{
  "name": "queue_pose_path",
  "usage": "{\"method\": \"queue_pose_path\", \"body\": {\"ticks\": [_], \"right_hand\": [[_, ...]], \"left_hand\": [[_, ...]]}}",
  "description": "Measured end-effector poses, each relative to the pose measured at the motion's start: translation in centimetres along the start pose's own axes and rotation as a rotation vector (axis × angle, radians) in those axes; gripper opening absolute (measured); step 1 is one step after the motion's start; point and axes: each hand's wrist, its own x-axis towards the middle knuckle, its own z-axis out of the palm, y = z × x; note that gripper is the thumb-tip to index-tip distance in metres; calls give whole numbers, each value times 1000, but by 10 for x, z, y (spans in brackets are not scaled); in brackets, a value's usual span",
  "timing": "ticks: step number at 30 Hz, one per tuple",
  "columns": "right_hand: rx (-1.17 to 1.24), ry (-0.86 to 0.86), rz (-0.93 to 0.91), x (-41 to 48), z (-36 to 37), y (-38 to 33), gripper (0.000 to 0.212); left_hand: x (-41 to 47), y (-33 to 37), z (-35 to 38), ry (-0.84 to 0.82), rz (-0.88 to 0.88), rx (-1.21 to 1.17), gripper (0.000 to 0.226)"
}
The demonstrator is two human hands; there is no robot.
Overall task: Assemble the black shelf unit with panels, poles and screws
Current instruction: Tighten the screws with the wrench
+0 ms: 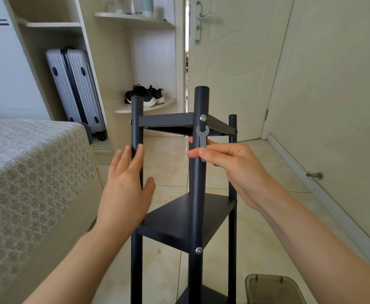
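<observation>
Right grip [230,170] tight on flat wrench [202,137] under 1 screw [203,117] (left grip [124,189] apart, by pole [136,123])

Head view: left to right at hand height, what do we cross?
In order: bed with grey patterned cover → open left hand → right hand pinching the small grey flat wrench → round metal doorstop at the right wall's base. The black shelf poles overlap the hands, so they are left out.
</observation>
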Motion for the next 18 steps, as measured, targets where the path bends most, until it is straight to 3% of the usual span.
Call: {"method": "queue_pose_path", "body": {"ticks": [3, 6, 13, 18], "right_hand": [[46, 17, 3, 3, 5, 1, 16], [82, 32, 10, 7, 12, 1, 16], [89, 67, 9, 13, 28, -1, 13], [52, 35, 12, 14, 25, -1, 15]], "left_hand": [[-18, 32, 1, -165, 4, -340, 67], [-24, 50, 13, -344, -70, -501, 64], [-12, 57, 14, -351, -180, -664, 38], [-9, 50, 9, -367, -171, -662, 38]]}}
